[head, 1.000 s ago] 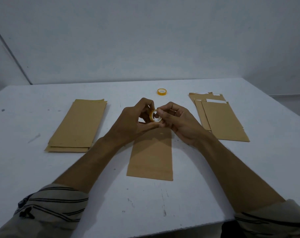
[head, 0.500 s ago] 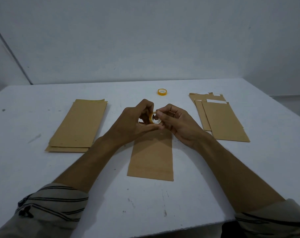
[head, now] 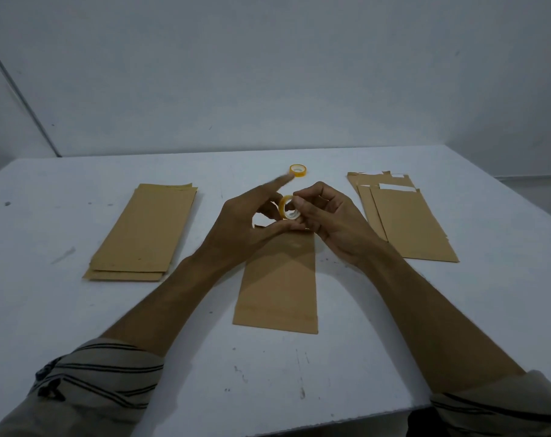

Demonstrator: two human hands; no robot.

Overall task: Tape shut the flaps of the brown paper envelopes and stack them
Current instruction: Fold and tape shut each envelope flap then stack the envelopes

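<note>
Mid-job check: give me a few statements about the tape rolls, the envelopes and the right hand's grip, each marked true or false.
1. The right hand pinches a tape roll. True.
2. Only one roll is in view. False: a spare roll lies farther back on the table.
3. The right stack shows white strips at its far end. True.
4. The centre envelope lies on the left stack. False: it lies alone, between the stacks.

The envelopes (head: 277,279) are matt brown paper, the table (head: 393,326) is matt white and scuffed, the near tape roll (head: 287,207) and far tape roll (head: 298,170) are glossy yellowish plastic, and the sleeves (head: 94,383) are striped cloth.
</note>
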